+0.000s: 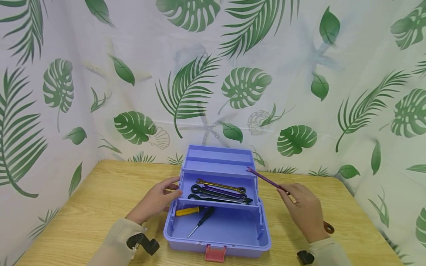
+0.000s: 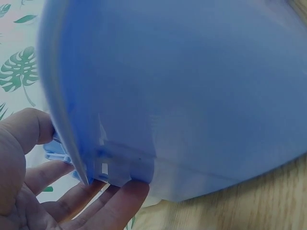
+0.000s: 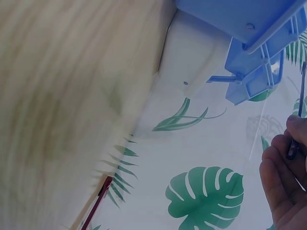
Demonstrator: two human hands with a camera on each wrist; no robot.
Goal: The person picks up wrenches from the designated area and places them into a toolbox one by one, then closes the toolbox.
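Note:
A purple wrench (image 1: pixel 266 178) is pinched between the thumb and fingers of my right hand (image 1: pixel 304 208), its open jaw pointing up and left toward the toolbox. In the right wrist view, the wrench (image 3: pixel 301 96) slants up from the fingers. My left hand (image 1: pixel 156 199) grips the left side of the open blue-violet toolbox (image 1: pixel 217 249), thumb at the tray's edge. The left wrist view shows the fingers (image 2: pixel 127 201) against the toolbox wall (image 2: pixel 192 105). Inside the raised tray (image 1: pixel 216 177) lie several wrenches, among them a gold wrench (image 1: pixel 221 185) and a black wrench (image 1: pixel 213 191).
A yellow-handled tool (image 1: pixel 188 211) and a black-handled screwdriver (image 1: pixel 204 220) lie in the toolbox's lower compartment. A red latch (image 1: pixel 215 253) hangs at its front. On the wooden table (image 1: pixel 286 244), a reddish-brown wrench end (image 1: pixel 328 227) shows beside my right wrist. A leaf-patterned sheet (image 1: pixel 213 92) hangs behind.

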